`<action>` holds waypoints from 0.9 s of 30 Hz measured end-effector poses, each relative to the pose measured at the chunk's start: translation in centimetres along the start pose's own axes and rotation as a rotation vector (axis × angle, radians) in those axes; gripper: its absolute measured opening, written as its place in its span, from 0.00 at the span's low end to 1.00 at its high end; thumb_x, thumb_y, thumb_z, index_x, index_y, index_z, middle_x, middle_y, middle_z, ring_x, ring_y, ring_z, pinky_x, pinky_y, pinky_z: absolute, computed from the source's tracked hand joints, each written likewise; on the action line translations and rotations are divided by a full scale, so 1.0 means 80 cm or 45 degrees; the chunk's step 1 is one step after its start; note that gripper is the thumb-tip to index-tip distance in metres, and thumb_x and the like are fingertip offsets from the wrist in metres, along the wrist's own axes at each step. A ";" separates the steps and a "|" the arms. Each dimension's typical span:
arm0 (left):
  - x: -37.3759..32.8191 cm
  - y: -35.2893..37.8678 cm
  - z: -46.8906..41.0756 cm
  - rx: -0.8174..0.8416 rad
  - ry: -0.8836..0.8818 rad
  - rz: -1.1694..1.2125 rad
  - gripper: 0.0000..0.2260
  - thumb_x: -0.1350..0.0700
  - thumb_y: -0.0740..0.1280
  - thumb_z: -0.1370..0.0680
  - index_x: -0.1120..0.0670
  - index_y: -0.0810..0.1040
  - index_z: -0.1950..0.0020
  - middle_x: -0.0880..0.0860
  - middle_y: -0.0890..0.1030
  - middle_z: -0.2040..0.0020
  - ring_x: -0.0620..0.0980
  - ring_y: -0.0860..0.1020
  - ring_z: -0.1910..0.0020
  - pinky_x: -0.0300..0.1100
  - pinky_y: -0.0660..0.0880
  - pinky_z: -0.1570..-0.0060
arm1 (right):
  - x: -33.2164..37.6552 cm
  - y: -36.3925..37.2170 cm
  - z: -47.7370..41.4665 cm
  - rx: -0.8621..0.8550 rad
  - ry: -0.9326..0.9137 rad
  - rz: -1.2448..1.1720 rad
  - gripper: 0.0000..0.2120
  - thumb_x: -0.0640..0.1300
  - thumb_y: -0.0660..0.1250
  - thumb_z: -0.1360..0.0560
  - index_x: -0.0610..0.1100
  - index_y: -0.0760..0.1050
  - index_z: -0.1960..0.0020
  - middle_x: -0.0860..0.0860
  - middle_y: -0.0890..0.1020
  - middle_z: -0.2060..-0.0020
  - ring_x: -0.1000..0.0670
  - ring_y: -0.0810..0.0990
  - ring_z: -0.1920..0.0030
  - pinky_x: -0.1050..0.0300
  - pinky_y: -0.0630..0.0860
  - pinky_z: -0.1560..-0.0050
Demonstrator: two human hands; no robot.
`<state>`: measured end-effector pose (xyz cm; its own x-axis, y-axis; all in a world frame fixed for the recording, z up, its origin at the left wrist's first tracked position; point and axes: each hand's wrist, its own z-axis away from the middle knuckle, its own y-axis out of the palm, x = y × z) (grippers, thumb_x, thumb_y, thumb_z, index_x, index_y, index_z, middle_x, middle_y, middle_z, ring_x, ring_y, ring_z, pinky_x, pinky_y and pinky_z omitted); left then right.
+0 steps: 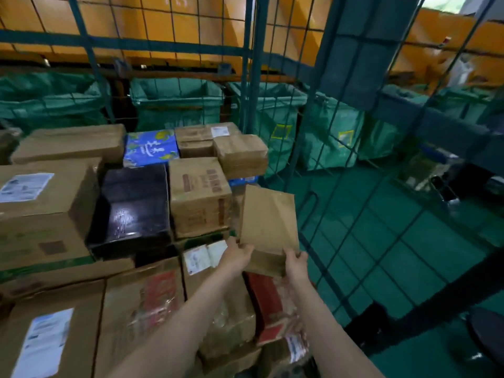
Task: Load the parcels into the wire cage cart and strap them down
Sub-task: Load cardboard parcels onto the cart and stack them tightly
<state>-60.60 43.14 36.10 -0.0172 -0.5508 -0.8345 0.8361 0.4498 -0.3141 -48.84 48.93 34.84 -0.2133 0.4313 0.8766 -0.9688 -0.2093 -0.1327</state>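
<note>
Head view: two bare forearms reach forward over a packed load. The left hand (237,254) pinches the lower left corner of a flat brown parcel (268,225). The right hand (296,261) grips its lower right corner, fingers curled round the edge. The flat brown parcel stands nearly upright with a slight tilt. It is held above the right side of the stack, just beside the mesh side wall of the wire cage cart (250,77).

Under the hands lie a labelled carton (203,257) and, to its right, a red-and-white wrapped parcel (268,304). Just beyond the held parcel sits a brown carton with red print (199,197). A glossy black box (133,205) touches that carton's left side. Farther back are a blue printed box (151,147) and a taped brown carton (241,155), the latter close to the cage corner. A large carton with a shipping label (46,203) fills the left of the stack.

Through the mesh, a row of green sacks (177,107) hangs under an orange structure (191,25). A green floor (409,241) shows to the right, outside the cage.
</note>
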 end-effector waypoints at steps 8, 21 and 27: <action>-0.038 0.026 -0.112 -0.133 -0.116 0.117 0.29 0.51 0.61 0.21 0.55 0.54 0.24 0.56 0.69 0.31 0.56 0.71 0.35 0.47 0.71 0.39 | 0.028 0.024 -0.115 0.033 0.062 0.154 0.24 0.47 0.59 0.21 0.36 0.59 0.30 0.39 0.72 0.36 0.40 0.72 0.37 0.53 0.68 0.43; -0.061 0.017 -0.199 -0.357 -0.219 0.057 0.25 0.54 0.66 0.24 0.59 0.63 0.30 0.59 0.73 0.36 0.59 0.73 0.39 0.47 0.73 0.43 | 0.028 0.067 -0.165 0.208 0.008 0.470 0.26 0.52 0.59 0.25 0.40 0.59 0.33 0.42 0.77 0.46 0.42 0.80 0.51 0.46 0.79 0.51; -0.041 0.028 -0.193 -0.392 -0.247 0.010 0.26 0.51 0.63 0.22 0.58 0.59 0.28 0.59 0.71 0.33 0.59 0.72 0.38 0.47 0.71 0.42 | 0.040 0.066 -0.173 0.165 -0.172 0.608 0.25 0.46 0.57 0.20 0.41 0.53 0.26 0.38 0.69 0.37 0.41 0.74 0.44 0.58 0.64 0.57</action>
<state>-67.09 56.81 31.16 0.1173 -0.6564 -0.7452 0.6313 0.6286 -0.4543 -56.34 61.32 30.54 -0.6019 0.1451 0.7853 -0.7416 -0.4663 -0.4823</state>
